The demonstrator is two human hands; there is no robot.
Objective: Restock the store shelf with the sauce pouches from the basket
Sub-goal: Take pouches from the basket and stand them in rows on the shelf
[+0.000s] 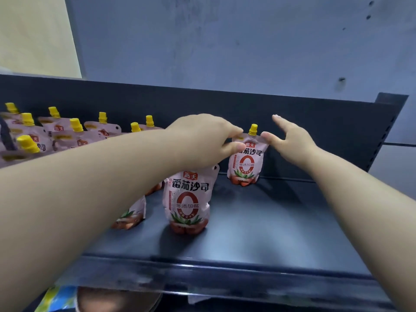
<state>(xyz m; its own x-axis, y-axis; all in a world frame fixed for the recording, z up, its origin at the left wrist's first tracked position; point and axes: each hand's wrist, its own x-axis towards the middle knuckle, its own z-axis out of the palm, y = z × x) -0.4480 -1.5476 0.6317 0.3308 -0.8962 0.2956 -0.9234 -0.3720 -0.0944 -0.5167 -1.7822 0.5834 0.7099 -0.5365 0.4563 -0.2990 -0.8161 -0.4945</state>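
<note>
Dark metal shelf (258, 233) with a grey wall (225, 41) behind it, and I'm working near the right end of it. The back pouch (246, 165) stands against the shelf's rear panel, right between my two hands: at 3 o'clock from my left hand (202, 136) and at 9 o'clock from my right hand (290, 140).

My left hand is curled, with thumb and fingertips pinching the pouch's top left corner just beside the spout. My right hand is mostly spread, fingers straight and pointing up toward 11 o'clock, with only the thumb touching the top right corner. So that's a pinch on one side and a light touch on the other.

The pouch is upright, long axis running 12 to 6. Its yellow cap (253, 129) is at 12, its base sits on the shelf, and the printed front faces me.

A front pouch (188, 203) stands closer to me at about 7 o'clock from the back one, also upright. A bunch of other pouches (67, 136) sits way off at 9 o'clock, partly hidden by my left forearm.
</note>
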